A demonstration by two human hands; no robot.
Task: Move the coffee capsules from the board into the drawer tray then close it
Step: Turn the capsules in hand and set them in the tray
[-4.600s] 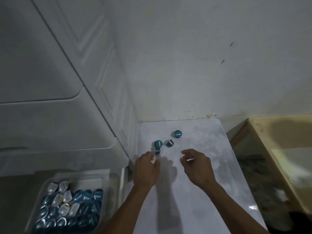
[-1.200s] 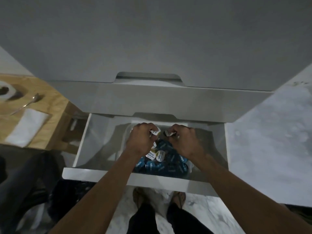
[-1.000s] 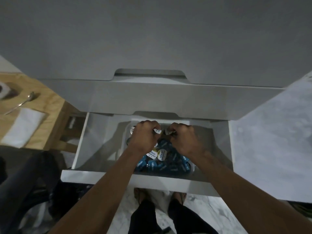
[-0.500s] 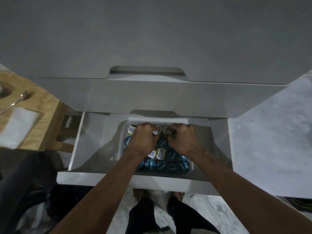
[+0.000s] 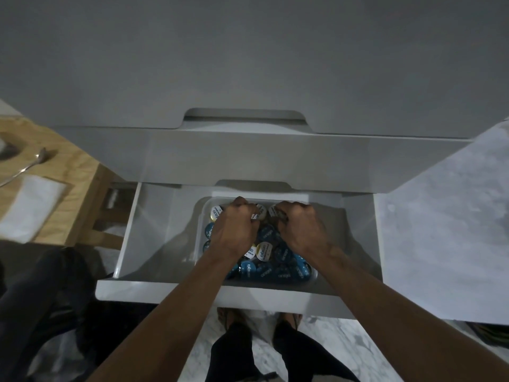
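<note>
A white drawer (image 5: 154,292) stands pulled out below me. Inside it sits a clear plastic tray (image 5: 199,232) heaped with blue and white coffee capsules (image 5: 275,267). Both hands are down in the tray over its far half. My left hand (image 5: 234,230) is curled, with white-lidded capsules (image 5: 259,211) showing at its fingertips. My right hand (image 5: 300,227) is curled too, a capsule (image 5: 273,210) peeking out by its fingers. The hands hide the capsules under them.
A white marble-look board (image 5: 440,230) lies to the right of the drawer. A wooden table (image 5: 80,172) at left carries a spoon (image 5: 24,168) and a white napkin (image 5: 30,204). A shut drawer front (image 5: 248,158) overhangs the open one. My feet (image 5: 261,321) stand beneath.
Since 4.6 s ago my hands left the board and came to the drawer. Over the last second they sank lower into the tray, still curled around capsules.
</note>
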